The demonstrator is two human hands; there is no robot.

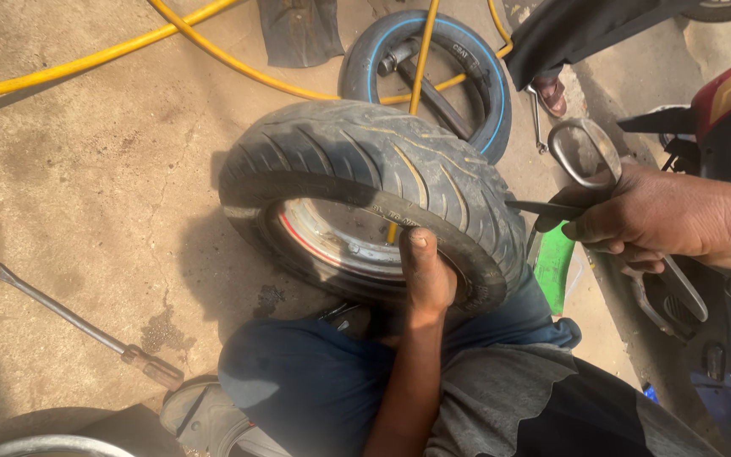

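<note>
On the concrete floor, a left hand [426, 275] clamps the scooter tyre [374, 199] upright against the knees while the right hand [636, 216] pinches large scissors [590, 165] — best kept steady, blades pointing away from the rubber.

We see the left hand [423, 275] gripping the sidewall of a black tyre [374, 182] propped on its silver rim [332, 241] against the knees. The right hand [636, 216] holds large scissors [581, 161] just beside the tread. A yellow hose [213, 46] crosses the concrete behind.
</note>
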